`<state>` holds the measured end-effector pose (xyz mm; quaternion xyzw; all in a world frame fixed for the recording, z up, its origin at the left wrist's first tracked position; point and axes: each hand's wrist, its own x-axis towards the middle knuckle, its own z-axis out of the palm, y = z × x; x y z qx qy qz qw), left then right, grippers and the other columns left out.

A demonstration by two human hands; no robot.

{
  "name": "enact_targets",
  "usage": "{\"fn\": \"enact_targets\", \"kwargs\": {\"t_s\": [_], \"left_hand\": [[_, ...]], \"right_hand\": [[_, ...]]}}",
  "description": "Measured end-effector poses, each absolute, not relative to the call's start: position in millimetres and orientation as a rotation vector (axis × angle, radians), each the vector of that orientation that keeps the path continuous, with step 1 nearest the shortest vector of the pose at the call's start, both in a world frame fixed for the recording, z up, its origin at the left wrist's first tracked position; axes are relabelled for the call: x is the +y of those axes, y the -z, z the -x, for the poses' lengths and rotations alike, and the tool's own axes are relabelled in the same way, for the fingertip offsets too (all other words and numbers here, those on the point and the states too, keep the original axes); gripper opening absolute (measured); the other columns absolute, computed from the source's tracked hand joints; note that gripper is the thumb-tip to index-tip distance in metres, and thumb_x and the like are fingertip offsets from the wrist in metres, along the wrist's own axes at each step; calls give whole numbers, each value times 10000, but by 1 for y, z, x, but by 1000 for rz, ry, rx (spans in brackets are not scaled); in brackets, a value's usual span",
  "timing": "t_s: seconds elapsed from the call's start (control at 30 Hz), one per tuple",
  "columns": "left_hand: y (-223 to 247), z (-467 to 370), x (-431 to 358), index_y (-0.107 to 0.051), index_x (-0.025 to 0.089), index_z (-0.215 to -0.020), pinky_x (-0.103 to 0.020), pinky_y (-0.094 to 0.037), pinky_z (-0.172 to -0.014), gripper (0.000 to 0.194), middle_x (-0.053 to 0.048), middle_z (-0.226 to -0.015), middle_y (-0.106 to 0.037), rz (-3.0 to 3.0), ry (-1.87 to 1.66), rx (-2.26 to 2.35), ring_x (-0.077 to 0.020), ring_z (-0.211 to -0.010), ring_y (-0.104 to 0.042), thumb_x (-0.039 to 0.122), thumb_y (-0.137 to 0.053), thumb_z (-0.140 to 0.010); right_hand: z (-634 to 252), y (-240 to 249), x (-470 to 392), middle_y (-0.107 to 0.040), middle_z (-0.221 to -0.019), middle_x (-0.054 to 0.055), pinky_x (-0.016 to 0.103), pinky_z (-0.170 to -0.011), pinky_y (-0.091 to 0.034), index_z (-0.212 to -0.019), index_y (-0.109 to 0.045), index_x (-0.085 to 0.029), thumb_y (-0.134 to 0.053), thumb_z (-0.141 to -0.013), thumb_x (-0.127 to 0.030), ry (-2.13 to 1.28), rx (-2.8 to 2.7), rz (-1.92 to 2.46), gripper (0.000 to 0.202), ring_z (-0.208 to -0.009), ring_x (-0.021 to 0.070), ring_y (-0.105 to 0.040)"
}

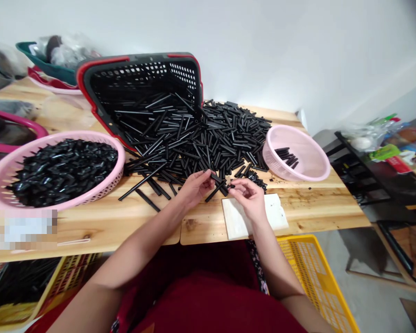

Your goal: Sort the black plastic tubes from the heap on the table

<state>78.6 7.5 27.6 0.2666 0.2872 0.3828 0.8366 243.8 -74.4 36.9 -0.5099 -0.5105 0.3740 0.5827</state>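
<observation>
My left hand [198,187] pinches a short black tube [215,177] over the front edge of a large heap of black tubes [225,138]. Close to the tube's right end, my right hand [249,194] has its thumb and fingertips together on a small dark piece [232,186], too small to name. Beneath the right wrist lies a white board [235,217]. Just behind that hand is a little pile of small black pieces [258,180]. The heap spills from a grey basket with a red rim [138,58] tipped on its side.
Left stands a pink basket [119,159] full of glossy black pieces; right, a pink basket [315,157] with a few black tubes. Yellow crates [312,263] sit below the wooden table [201,226]. A white wall [263,51] rises behind.
</observation>
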Motion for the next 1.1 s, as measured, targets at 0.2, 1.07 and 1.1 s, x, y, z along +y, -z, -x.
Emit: {"fn": "enact_targets", "kwargs": {"t_s": [0.2, 1.07, 1.1], "left_hand": [[-29, -79, 5, -588, 79, -905, -138, -447, -632, 429, -8, -729, -621, -644, -793, 625, -20, -617, -574, 383, -771, -664], [-32, -77, -4, -684, 98, -933, -145, -474, -707, 400, -49, -870, -690, -1106, -960, 692, -44, -729, -605, 328, -798, -626], [-31, -77, -4, -685, 101, -936, -150, -475, -708, 405, -49, -870, -690, -1099, -963, 693, -46, -725, -603, 332, -799, -624]], "right_hand": [[-236, -36, -77, -572, -1085, 73, 202, -802, -540, -921, -670, -152, -738, -757, -327, -760, -1129, 1177, 250, -902, 106, -612], [-239, -33, -77, -661, -886, 50, 252, -786, -556, -976, -676, -152, -736, -763, -319, -790, -988, 1178, 277, -779, 122, -650], [-238, -33, -78, -661, -880, 50, 251, -776, -556, -973, -676, -151, -735, -763, -321, -792, -991, 1184, 276, -774, 122, -649]]}}
